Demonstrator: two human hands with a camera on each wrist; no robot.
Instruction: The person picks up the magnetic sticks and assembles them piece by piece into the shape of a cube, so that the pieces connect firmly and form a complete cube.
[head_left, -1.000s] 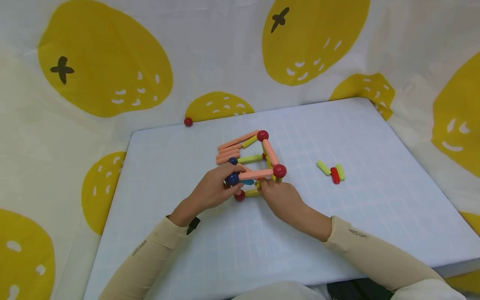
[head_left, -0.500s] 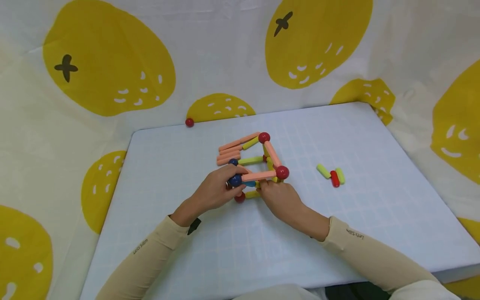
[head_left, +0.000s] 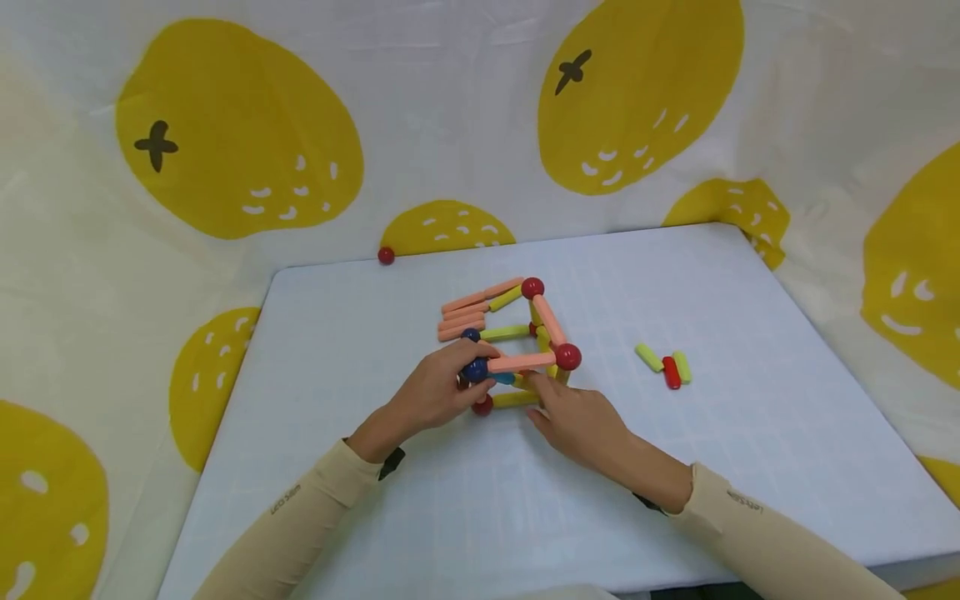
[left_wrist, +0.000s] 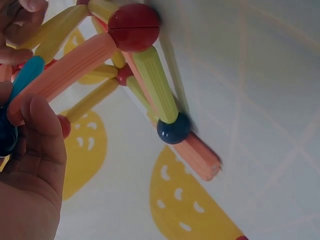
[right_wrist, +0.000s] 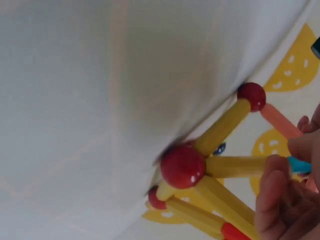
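Note:
A boxy frame of coloured rods and balls stands on the table. My left hand (head_left: 431, 387) grips the dark blue ball (head_left: 476, 370) at its upper front left corner. A peach rod (head_left: 521, 363) runs from that ball to a red ball (head_left: 568, 357). Under it, a blue rod (left_wrist: 29, 75) lies beside the left fingers. My right hand (head_left: 588, 425) is at the front of the frame, its fingertips by the end of a yellow rod (right_wrist: 237, 166). Its thumb and index finger stand apart. The left hand hides part of the near left corner.
Several loose peach rods (head_left: 461, 321) lie behind the frame. To the right are two light green rods (head_left: 648, 357) and a red rod (head_left: 671, 372). A red ball (head_left: 386, 256) sits at the table's back edge, against the patterned cloth (head_left: 450, 125).
My right hand has loosened from the yellow rod, and its thumb has parted from the index finger. The left hand keeps its grip. The whole view has shifted slightly.

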